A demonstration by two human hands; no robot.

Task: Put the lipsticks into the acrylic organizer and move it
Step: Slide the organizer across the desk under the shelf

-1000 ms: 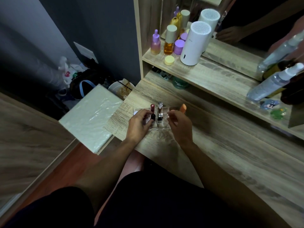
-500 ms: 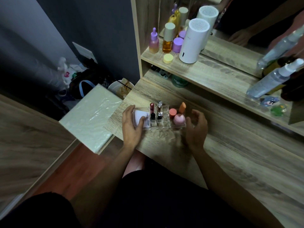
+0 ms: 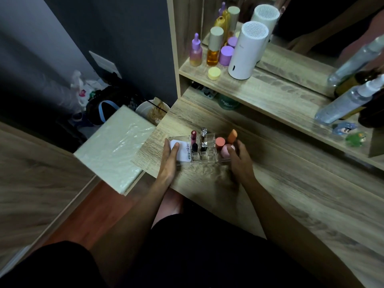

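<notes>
A clear acrylic organizer [image 3: 207, 157] stands on the wooden desk [image 3: 291, 183] near its left end. Several lipsticks stand upright in its middle slots: a dark red one [image 3: 193, 137], a black one [image 3: 195, 146] and a silver-capped one [image 3: 203, 133]. A white 4U2 skin packet [image 3: 184, 152] lies in the left section. Pink and orange makeup sponges [image 3: 225, 149] fill the right section. My left hand [image 3: 169, 161] grips the organizer's left end, thumb on the packet. My right hand [image 3: 239, 161] holds the right end, fingers against the pink sponge.
A shelf [image 3: 280, 94] above the desk carries bottles, jars, a white cylindrical device [image 3: 246, 50] and spray bottles [image 3: 349, 102] before a mirror. A plastic-wrapped white stool [image 3: 116, 146] stands left of the desk. A bowl [image 3: 148, 110] and bags lie on the floor behind it.
My hands moved from the organizer's middle slots out to its two ends. They now close on the ends; the organizer sits in about the same spot.
</notes>
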